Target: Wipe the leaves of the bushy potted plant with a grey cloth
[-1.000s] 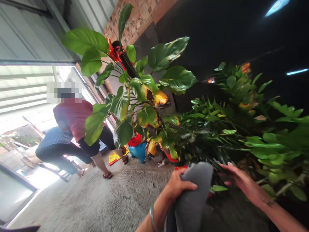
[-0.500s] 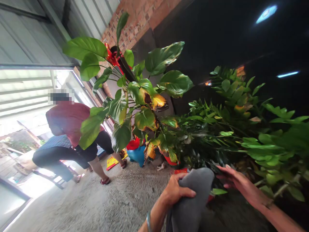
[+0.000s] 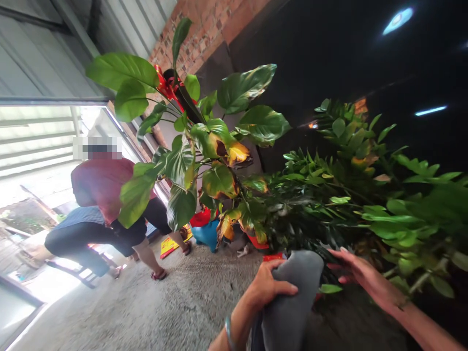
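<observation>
**Entry: grey cloth (image 3: 292,302) gripped in left hand (image 3: 265,287); right hand (image 3: 365,275) open by ZZ plant (image 3: 365,204)**

Frame tilted. Concrete floor (image 3: 183,302) meets a glossy black wall (image 3: 329,58) and a brick wall (image 3: 197,34). Against them stand the ZZ plant and a broad-leaved plant (image 3: 215,141) with yellowing, browned leaves and a red ribbon (image 3: 164,85). A blue pot (image 3: 206,236) sits low between them. Far left, a person in a red top (image 3: 102,187) and a person in a blue top (image 3: 76,234) stoop near a bright doorway.

The cloth lies just below the ZZ plant, its long axis rising up and right from the bottom edge. Left fingers (image 3: 281,288) curl across it, holding it. Right fingers (image 3: 340,263) spread wide just beside its upper end, nearer the leaves than the left hand.

Cloth's lower end cut off by frame. Contact between right fingertips and leaves cannot be told.
</observation>
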Tool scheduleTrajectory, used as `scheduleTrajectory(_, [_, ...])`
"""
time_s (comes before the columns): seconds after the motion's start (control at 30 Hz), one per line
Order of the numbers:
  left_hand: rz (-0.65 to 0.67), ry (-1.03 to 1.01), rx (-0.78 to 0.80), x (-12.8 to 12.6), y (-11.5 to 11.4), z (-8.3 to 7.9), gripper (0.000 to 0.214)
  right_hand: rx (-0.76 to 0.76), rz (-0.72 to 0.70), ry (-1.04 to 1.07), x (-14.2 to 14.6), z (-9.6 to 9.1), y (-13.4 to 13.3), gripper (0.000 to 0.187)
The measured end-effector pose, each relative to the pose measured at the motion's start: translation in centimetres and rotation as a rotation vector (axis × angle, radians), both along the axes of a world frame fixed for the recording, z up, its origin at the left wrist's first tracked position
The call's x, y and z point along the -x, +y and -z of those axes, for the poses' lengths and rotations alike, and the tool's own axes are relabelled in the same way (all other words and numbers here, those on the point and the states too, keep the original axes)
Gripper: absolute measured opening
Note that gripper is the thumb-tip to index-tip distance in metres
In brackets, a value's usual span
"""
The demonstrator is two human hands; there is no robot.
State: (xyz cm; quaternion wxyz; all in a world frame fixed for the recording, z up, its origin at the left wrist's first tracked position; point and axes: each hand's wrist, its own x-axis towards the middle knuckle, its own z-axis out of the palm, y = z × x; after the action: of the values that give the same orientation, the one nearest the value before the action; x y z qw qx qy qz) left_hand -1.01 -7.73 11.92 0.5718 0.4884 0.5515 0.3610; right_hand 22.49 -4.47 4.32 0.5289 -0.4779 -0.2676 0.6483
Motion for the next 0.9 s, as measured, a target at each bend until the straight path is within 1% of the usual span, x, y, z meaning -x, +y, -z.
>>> scheduleTrajectory(0.03, [0.006,-0.008,-0.009,0.6,-0.4,-0.8,0.050,-0.009,-0.003,-0.013,-0.1,0.1,0.1,0.023])
scheduleTrajectory(0.07, [-0.029,-0.025,-0.045,1.2,-0.3,-1.8,0.053,-0.023,-0.008,-0.029,-0.2,0.3,0.1,0.024])
scheduleTrajectory(0.13, [-0.186,-0.061,-0.180,2.2,0.9,-4.0,0.056,-0.045,-0.018,-0.066,-0.1,0.5,0.2,0.028])
scheduleTrajectory(0.17, [-0.279,-0.073,-0.260,2.4,1.9,-4.7,0.055,-0.050,-0.025,-0.079,0.0,0.6,0.2,0.030])
scheduleTrajectory(0.2, [-0.364,-0.077,-0.330,2.3,2.9,-5.1,0.055,-0.053,-0.031,-0.082,0.2,0.7,0.2,0.031])
scheduleTrajectory(0.23, [-0.435,-0.076,-0.374,2.1,3.7,-5.0,0.053,-0.056,-0.036,-0.076,0.3,0.7,0.2,0.031])
scheduleTrajectory(0.27, [-0.484,-0.071,-0.389,1.6,4.3,-4.4,0.051,-0.059,-0.040,-0.060,0.5,0.8,0.2,0.031])
scheduleTrajectory(0.3, [-0.492,-0.062,-0.369,1.0,4.6,-3.5,0.050,-0.061,-0.041,-0.039,0.6,0.8,0.1,0.030])
scheduleTrajectory(0.33, [-0.461,-0.051,-0.316,0.5,4.4,-2.4,0.050,-0.065,-0.042,-0.018,0.6,0.9,0.1,0.029])
scheduleTrajectory(0.37, [-0.389,-0.034,-0.251,0.0,3.8,-1.3,0.050,-0.062,-0.045,-0.003,0.7,1.0,0.1,0.028])
scheduleTrajectory(0.43, [-0.139,0.015,-0.094,-0.5,2.0,0.3,0.051,-0.054,-0.064,0.001,0.5,1.3,0.1,0.027])
scheduleTrajectory(0.47, [-0.014,0.039,-0.046,-0.5,1.0,0.6,0.052,-0.061,-0.087,-0.004,0.4,1.5,0.1,0.028])
scheduleTrajectory(0.5, [0.084,0.049,-0.019,-0.3,0.1,0.3,0.053,-0.071,-0.110,-0.011,0.2,1.7,0.2,0.028])
scheduleTrajectory(0.53, [0.136,0.042,-0.021,-0.1,-0.5,-0.3,0.055,-0.082,-0.129,-0.020,0.1,1.9,0.2,0.030])
scheduleTrajectory(0.57, [0.145,0.018,-0.045,0.1,-0.7,-1.3,0.056,-0.094,-0.138,-0.030,0.0,2.1,0.3,0.031])
scheduleTrajectory(0.6, [0.111,-0.017,-0.087,0.2,-0.4,-2.6,0.058,-0.103,-0.141,-0.037,-0.1,2.2,0.3,0.032])
scheduleTrajectory(0.67, [-0.035,-0.098,-0.214,-0.1,1.0,-4.9,0.062,-0.093,-0.132,-0.050,-0.1,2.2,0.2,0.032])
scheduleTrajectory(0.7, [-0.117,-0.128,-0.293,-0.6,2.1,-5.7,0.063,-0.085,-0.129,-0.052,-0.1,2.1,0.2,0.033])
scheduleTrajectory(0.73, [-0.187,-0.149,-0.377,-1.3,3.3,-6.2,0.063,-0.084,-0.136,-0.048,0.0,1.9,0.1,0.033])
scheduleTrajectory(0.77, [-0.234,-0.155,-0.452,-2.2,4.4,-6.2,0.064,-0.077,-0.144,-0.040,0.1,1.7,0.0,0.034])
scheduleTrajectory(0.8, [-0.254,-0.143,-0.510,-3.0,5.3,-6.0,0.063,-0.063,-0.152,-0.029,0.2,1.4,-0.1,0.034])
scheduleTrajectory(0.83, [-0.238,-0.109,-0.543,-3.8,5.9,-5.4,0.063,-0.044,-0.160,-0.014,0.2,1.3,-0.1,0.034])
scheduleTrajectory(0.87, [-0.184,-0.053,-0.547,-4.4,6.3,-4.7,0.061,-0.023,-0.165,0.005,0.2,1.1,-0.1,0.034])
scheduleTrajectory(0.9, [-0.100,0.016,-0.523,-4.7,6.2,-4.0,0.059,-0.003,-0.169,0.027,0.1,1.1,-0.1,0.034])
